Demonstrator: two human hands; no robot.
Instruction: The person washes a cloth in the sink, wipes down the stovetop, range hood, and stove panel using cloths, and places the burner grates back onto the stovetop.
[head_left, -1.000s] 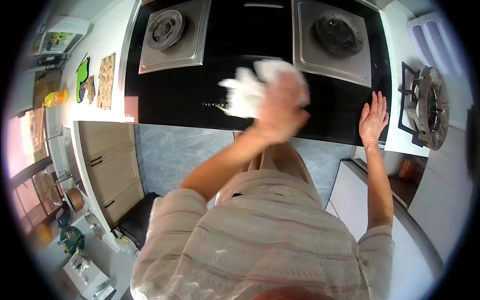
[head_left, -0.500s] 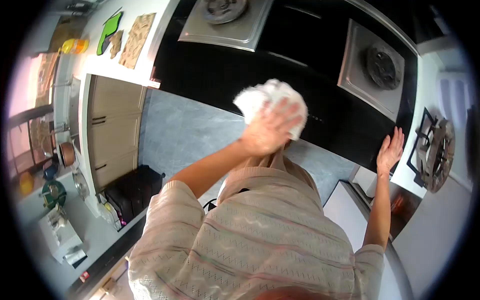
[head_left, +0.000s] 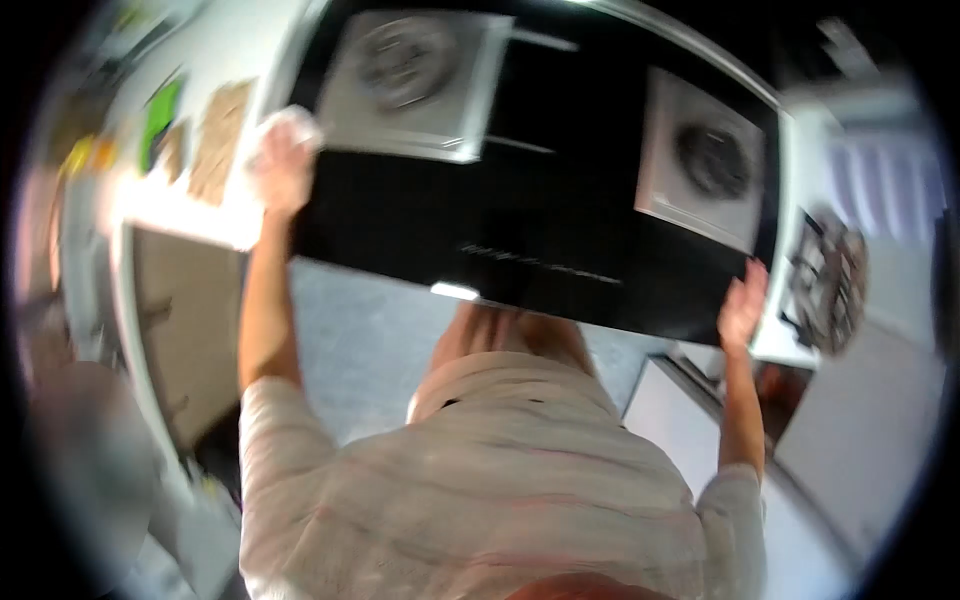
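At the left edge of the black glass cooktop (head_left: 420, 205), my left hand (head_left: 283, 175) holds a crumpled white cloth (head_left: 306, 128) under its palm and fingers. Motion blur softens both hand and cloth. My right hand (head_left: 742, 303) lies at the cooktop's right front corner, fingers stretched out, with nothing in it. Two burners with metal trays sit in the glass: the left burner (head_left: 408, 62) is near the cloth, and the right burner (head_left: 713, 160) is beyond my right hand.
Burner grates (head_left: 828, 280) lie on the white surface to the right. On the left counter are a brown patterned board (head_left: 220, 140), a green item (head_left: 160, 120) and a blurred yellow object (head_left: 88, 155). Below the left counter stands a beige cabinet (head_left: 185, 310).
My left hand has swept the white cloth from the cooktop's front middle to its left edge. My right hand stays at the right corner. The view has shifted and blurred.
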